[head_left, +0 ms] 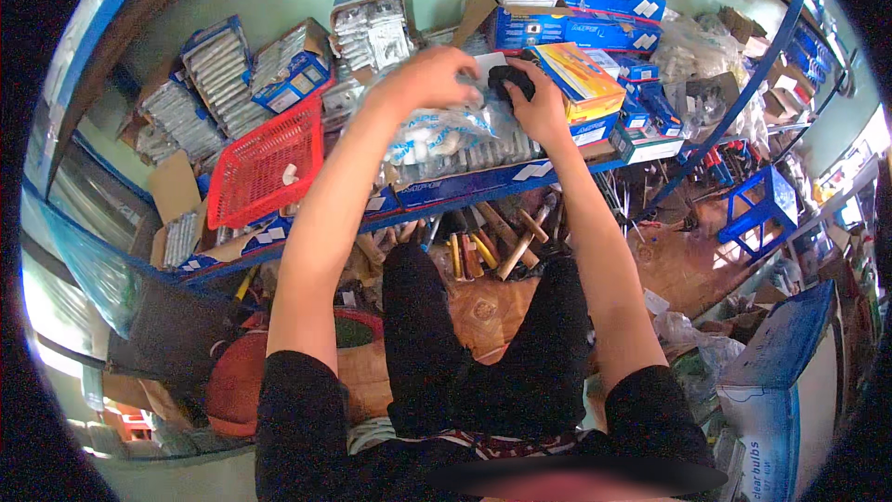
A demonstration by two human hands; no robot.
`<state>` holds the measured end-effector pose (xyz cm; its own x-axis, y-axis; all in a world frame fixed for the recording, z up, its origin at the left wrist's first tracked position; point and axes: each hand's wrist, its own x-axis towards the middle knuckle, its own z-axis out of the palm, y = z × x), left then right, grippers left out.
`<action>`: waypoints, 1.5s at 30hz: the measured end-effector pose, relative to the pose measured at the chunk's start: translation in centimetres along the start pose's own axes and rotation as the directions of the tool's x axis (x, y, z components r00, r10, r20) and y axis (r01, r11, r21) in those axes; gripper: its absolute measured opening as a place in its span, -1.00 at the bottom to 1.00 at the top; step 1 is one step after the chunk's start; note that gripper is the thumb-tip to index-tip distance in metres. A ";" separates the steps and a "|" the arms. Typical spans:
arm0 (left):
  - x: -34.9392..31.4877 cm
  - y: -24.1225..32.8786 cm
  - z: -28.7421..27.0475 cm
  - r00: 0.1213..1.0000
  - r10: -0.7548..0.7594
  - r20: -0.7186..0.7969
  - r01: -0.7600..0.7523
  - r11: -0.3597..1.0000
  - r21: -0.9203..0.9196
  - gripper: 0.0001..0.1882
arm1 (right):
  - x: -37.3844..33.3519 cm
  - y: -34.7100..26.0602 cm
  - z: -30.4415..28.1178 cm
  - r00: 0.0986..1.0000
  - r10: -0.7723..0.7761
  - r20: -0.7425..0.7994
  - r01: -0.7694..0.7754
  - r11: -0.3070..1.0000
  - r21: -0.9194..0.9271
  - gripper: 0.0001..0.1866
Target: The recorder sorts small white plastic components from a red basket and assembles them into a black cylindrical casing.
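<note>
My right hand (542,112) grips a small black object (512,82) between thumb and fingers; its exact kind is hard to make out. Just left of it, my left hand (435,77) hovers with curved fingers apart and nothing visible in them. Below both hands lies a clear plastic bag (432,135) with blue print and white pieces inside. It rests on rows of wrapped silvery packets (474,151) on the shelf. A yellow and orange box (583,84) stands close to the right of my right hand.
A red plastic basket (265,167) with a white fitting in it leans at the left. Open cartons of packets (216,70) line the back, with blue boxes (609,30) stacked at the right. Hammers (525,244) hang below the blue shelf edge (409,209). A blue stool (757,209) is on the floor.
</note>
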<state>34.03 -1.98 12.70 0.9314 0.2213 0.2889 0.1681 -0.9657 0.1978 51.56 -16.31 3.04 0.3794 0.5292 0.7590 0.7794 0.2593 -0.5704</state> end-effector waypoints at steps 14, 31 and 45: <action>4.0 -3.9 2.9 0.995 -0.026 -0.100 -0.024 0.884 -0.467 -0.79 | -0.4 -2.0 -0.7 0.990 0.106 -0.092 -0.105 0.994 0.024 -0.64; 3.8 -6.2 3.7 0.874 -0.379 -0.303 0.048 0.689 -0.723 -0.60 | 6.0 -3.4 5.3 0.994 -0.052 0.100 0.027 0.971 0.236 -0.51; 3.5 -7.4 4.2 0.948 -0.174 -0.267 -0.099 0.635 -0.766 -0.73 | 4.9 -1.3 6.6 0.996 -0.058 -0.066 0.067 0.987 0.147 -0.60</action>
<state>37.37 5.39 8.28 0.7678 0.4136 0.4893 -0.2332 -0.5309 0.8147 49.11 -8.76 5.48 0.3658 0.4588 0.8097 0.7212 0.4101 -0.5582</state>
